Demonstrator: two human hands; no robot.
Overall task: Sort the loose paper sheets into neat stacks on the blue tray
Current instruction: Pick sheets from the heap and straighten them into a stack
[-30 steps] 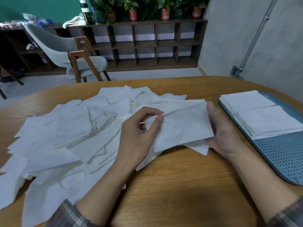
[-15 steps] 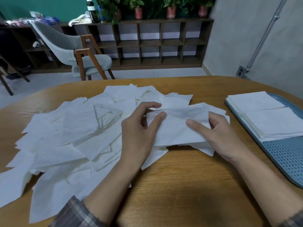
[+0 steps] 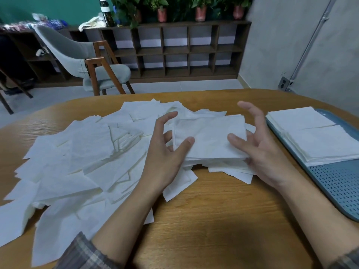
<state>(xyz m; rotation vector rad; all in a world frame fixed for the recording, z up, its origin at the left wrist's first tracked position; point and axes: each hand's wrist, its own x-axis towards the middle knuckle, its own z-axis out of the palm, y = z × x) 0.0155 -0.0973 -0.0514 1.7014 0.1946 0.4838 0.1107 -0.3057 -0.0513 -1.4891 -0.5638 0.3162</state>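
Note:
A wide heap of loose white paper sheets (image 3: 81, 152) covers the left and middle of the wooden table (image 3: 213, 220). A small squared stack of sheets (image 3: 209, 136) lies at the heap's right edge, between my hands. My left hand (image 3: 165, 152) flanks its left side and my right hand (image 3: 260, 148) its right side. Both have fingers spread, with the thumbs resting on the stack's near corners. The blue perforated tray (image 3: 334, 183) sits at the right, carrying a far stack (image 3: 297, 117) and a near stack (image 3: 322, 142) of white sheets.
Bare wood lies between the heap and the tray and along the table's near edge. Beyond the table stand a grey chair with wooden legs (image 3: 81, 55) and a low dark shelf unit (image 3: 174, 49) with potted plants on top.
Both hands have let go of the sheet they were pinching; it now lies on the small stack. The fingers have spread apart on either side of it.

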